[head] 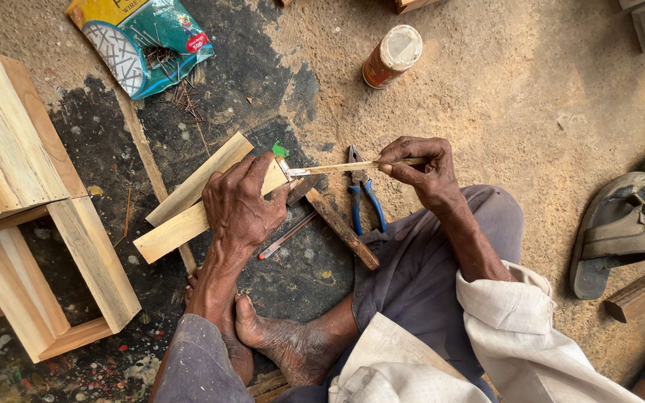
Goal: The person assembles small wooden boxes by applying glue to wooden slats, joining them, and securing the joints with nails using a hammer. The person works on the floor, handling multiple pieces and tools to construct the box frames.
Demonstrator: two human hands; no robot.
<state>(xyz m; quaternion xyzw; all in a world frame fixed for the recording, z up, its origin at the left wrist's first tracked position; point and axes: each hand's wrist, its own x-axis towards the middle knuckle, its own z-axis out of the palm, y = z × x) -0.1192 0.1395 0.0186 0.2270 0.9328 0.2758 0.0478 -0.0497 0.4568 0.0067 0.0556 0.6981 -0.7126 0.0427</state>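
My left hand [242,203] pressed flat over two pale wooden slats [188,201] lying side by side on the dark stained floor [300,276], fingers spread and gripping the upper ends to pin them. My right hand [419,168] pinched shut on a thin light wooden stick [352,167], held level, its far tip touching the end of the slats just beside my left knuckles.

Under the stick: blue-handled pliers [363,198], and a hammer with a rough brown wooden handle [337,224] lying slantwise, head close to my left hand. A slim red pen [287,236] rests near my wrist. My bare foot [285,343] is tucked in below.

Further off: a pale wooden box frame [54,254] to the left, a teal and yellow packet of nails [143,41] with loose nails [187,101] spilled beside it, a small orange tin with a white lid [391,56], a grey sandal [614,231] at right.

Risks as I judge them: the stick is thin and held at one end only, so pressing could snap or bow it. The slats are only hand-held on gritty ground; a shift of my palm would let them slide apart. Loose nails lie near enough to my bare foot to prick it
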